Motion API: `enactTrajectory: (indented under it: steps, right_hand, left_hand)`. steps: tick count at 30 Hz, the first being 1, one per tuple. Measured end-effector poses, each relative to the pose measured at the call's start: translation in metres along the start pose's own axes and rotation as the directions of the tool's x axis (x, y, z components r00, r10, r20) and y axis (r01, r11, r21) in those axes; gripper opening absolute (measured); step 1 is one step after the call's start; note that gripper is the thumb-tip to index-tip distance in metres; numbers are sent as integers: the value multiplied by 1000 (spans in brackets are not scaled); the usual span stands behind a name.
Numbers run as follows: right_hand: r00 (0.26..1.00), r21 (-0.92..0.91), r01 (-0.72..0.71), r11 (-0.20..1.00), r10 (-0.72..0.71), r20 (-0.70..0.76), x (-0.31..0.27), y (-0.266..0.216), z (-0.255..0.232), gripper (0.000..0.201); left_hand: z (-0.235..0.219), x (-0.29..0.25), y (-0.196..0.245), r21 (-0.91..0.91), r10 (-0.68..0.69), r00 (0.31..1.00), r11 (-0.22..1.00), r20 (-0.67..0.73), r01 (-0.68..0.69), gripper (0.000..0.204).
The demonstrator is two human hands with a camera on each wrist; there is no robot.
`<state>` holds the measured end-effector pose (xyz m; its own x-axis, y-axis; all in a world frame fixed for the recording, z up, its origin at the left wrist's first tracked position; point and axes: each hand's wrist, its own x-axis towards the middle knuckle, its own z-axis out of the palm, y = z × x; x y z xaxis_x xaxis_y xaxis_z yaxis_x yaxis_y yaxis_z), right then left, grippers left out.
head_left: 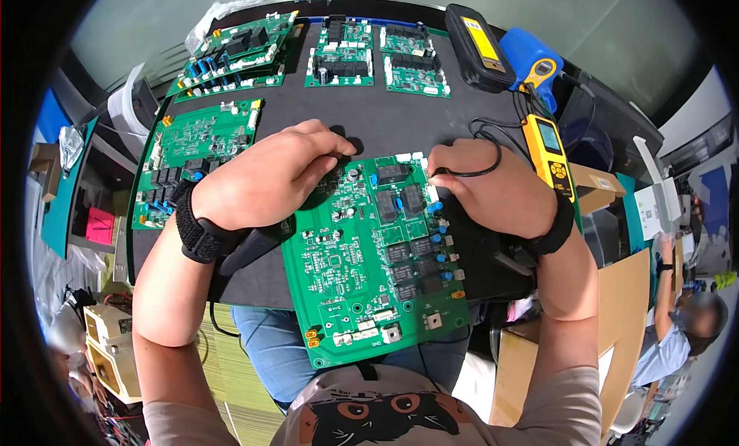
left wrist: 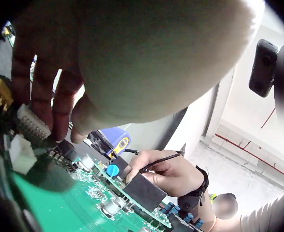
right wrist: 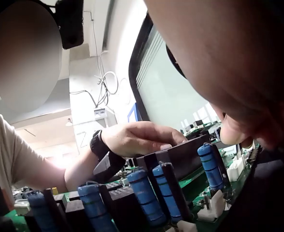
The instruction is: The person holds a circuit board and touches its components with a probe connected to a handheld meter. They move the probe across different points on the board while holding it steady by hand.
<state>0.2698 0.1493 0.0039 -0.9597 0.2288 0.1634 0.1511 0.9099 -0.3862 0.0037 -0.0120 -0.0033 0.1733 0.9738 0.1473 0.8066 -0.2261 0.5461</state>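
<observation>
At the green board point(head_left: 373, 261), the right hand point(head_left: 493, 188) pinches a black lead point(left wrist: 162, 158), probably for contact; left hand point(head_left: 269, 169), hold unclear

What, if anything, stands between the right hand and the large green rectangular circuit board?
Nothing visible: the right hand is at the far right corner of the green board. A thin black cable crosses that hand without blocking it.

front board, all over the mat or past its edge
Partly past: in the head view, the board has its near end beyond the mat, over the jeans.
</observation>
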Motion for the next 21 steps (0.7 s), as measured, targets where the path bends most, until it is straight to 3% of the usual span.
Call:
enactTrajectory:
  steps: [8,13,21]
  right_hand:
    - [999,-88,38,995,-40,-20,0,-5,1,11]
    - [988,-136,146,980,-153,-38,3,-6,3,18]
    - [991,-115,112,987,-120,-63,2,-8,4,17]
  left_hand:
    - [0,0,1,8,5,1000,1000,2,-5,28]
    - [2,0,0,16,5,1000,1000,-7,-5,28]
    - [3,0,-2,-2,12,1000,1000,-26,-12,27]
